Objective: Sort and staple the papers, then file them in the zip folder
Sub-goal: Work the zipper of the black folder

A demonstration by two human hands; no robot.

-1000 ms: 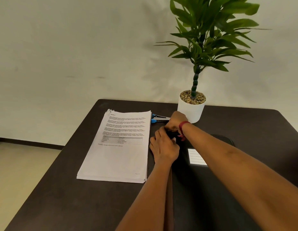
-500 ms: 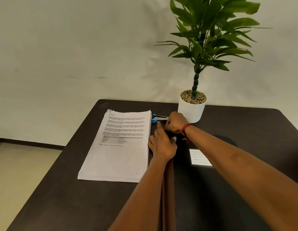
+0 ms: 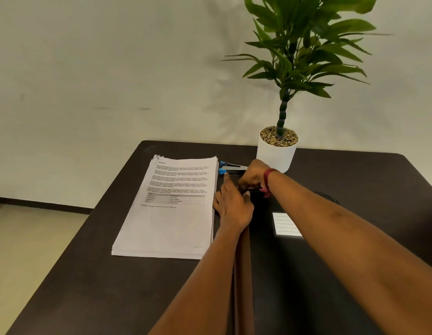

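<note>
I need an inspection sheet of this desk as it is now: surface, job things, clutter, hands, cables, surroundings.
Surface: dark brown table.
Job's things: stack of papers lies flat on the left; blue stapler lies just past its far right corner; black zip folder with a white label lies under both hands.
Clutter: potted plant in a white pot, near the far edge.
Hands: left hand lies flat on the zip folder; right hand, fingers curled, grips at its far edge.
Cables: nothing seen.
Surroundings: pale wall; light floor on the left.
</note>
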